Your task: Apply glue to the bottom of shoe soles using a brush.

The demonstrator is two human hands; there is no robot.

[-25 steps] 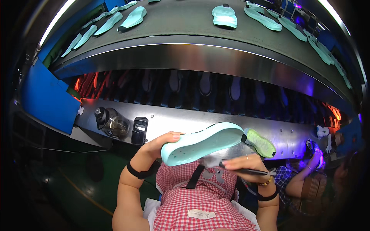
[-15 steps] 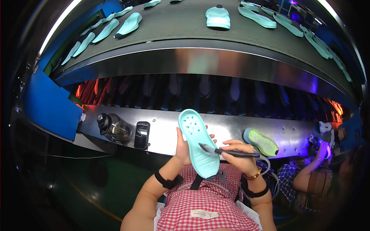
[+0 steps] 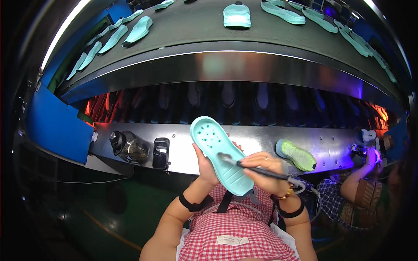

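Note:
My left hand (image 3: 208,168) is wrapped round a mint-green shoe sole (image 3: 209,138) from beneath, its fingers showing at the far edge. Several small dark dots mark the toe half, and shallow grooves cross the heel half. In my right hand (image 3: 271,170) is a slim dark-handled brush (image 3: 230,161), gripped like a pen. Its tip, blurred by motion, is over the middle of the sole; whether it touches is hard to tell. A pale hose (image 3: 300,183) shows by the brush's rear end.
On the metal bench (image 3: 191,161) are a dark bottle (image 3: 130,147), a phone (image 3: 161,153) and a yellow-green sole (image 3: 296,155). Several mint soles lie on the conveyor belt (image 3: 187,30) beyond. A co-worker's arm (image 3: 355,182) is at the right.
The sole has shifted left and away from me, and tilts further left at the toe. My right hand and brush moved with it. The soles on the belt have slid left.

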